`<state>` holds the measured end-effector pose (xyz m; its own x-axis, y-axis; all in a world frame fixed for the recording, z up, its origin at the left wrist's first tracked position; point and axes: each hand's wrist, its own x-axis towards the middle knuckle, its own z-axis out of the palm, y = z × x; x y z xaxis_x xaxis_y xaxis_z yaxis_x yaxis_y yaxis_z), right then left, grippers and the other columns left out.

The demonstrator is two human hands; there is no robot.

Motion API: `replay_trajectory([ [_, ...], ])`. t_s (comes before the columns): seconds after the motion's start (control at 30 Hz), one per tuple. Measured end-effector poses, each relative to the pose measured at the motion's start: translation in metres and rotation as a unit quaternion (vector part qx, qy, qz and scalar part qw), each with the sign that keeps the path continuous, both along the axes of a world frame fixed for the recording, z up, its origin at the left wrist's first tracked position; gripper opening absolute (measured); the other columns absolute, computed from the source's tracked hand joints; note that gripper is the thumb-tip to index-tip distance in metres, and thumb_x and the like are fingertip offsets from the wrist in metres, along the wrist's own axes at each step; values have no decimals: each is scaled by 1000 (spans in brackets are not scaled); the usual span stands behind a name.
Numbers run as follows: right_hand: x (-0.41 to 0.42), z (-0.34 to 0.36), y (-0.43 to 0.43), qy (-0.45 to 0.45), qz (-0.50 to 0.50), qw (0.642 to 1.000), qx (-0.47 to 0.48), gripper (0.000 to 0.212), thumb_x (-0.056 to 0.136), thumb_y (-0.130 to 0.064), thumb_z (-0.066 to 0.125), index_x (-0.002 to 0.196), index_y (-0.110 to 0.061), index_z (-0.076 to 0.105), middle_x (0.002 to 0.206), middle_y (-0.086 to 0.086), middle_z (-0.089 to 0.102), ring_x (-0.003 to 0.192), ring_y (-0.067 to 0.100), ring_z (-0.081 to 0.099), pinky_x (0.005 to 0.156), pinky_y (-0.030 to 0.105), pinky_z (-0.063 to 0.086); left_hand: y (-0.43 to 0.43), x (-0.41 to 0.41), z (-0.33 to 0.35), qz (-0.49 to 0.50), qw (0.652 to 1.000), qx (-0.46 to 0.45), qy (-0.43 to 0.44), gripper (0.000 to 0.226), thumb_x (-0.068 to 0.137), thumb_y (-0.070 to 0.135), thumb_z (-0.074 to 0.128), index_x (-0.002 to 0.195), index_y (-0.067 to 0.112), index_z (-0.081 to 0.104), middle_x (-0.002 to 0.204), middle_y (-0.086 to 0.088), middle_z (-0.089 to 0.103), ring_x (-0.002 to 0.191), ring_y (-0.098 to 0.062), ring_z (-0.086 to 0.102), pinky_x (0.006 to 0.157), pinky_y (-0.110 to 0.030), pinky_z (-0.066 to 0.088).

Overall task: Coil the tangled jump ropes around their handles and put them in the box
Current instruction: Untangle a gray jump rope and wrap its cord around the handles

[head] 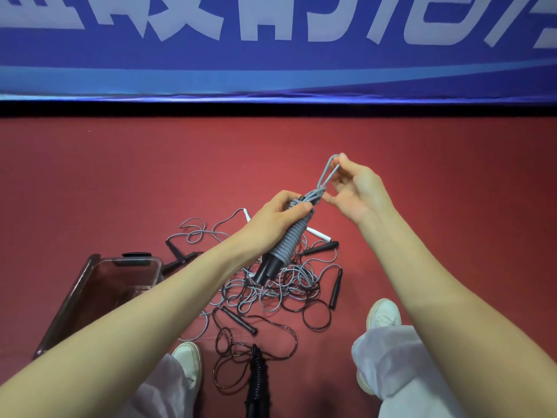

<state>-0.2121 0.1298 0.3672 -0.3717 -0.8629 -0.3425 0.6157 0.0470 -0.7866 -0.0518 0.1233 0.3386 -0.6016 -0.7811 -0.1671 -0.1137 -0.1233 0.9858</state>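
Grey jump rope (288, 238) coiled on its handles (266, 271) — gripped by left hand (278, 220).
Right hand (357, 191) pinching its end loop (330, 173); tangled ropes (271, 292) on floor (120, 176) below, box (69, 300) at near left.

Setting: indoor sports hall or similar venue. Evidence: red floor (150, 164) throughout; blue banner (271, 73) with large white characters along the floor's edge, beyond the left grip (277, 218) and right grip (357, 191); jump ropes (271, 294) heaped on floor below both grips.
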Motion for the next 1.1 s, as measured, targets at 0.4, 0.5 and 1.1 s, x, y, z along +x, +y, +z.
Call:
replay_trajectory([
  [0.4,40,-25,26,418,384,816,-107,67,77,-22,74,126,-46,35,135,-24,42,119,-10,47,97,15,43,-28,12,-7,194,955,165,153,47,82,27,75,116,2,55,97,-12,66,74,-20,65,62,-34,56],
  [0.5,58,-39,24,440,236,850,-167,49,82,-47,69,123,-38,44,134,-5,50,119,-2,48,102,22,41,-35,13,-7,240,918,233,213,29,86,29,70,99,5,60,83,-9,63,67,-19,64,65,-35,59],
  [1.1,70,-13,19,-161,-12,978,-133,74,91,-66,38,53,-6,58,74,12,67,73,25,67,71,34,53,-25,-12,14,206,870,222,389,8,89,2,60,88,4,53,75,-9,56,65,-20,59,67,-32,56],
])
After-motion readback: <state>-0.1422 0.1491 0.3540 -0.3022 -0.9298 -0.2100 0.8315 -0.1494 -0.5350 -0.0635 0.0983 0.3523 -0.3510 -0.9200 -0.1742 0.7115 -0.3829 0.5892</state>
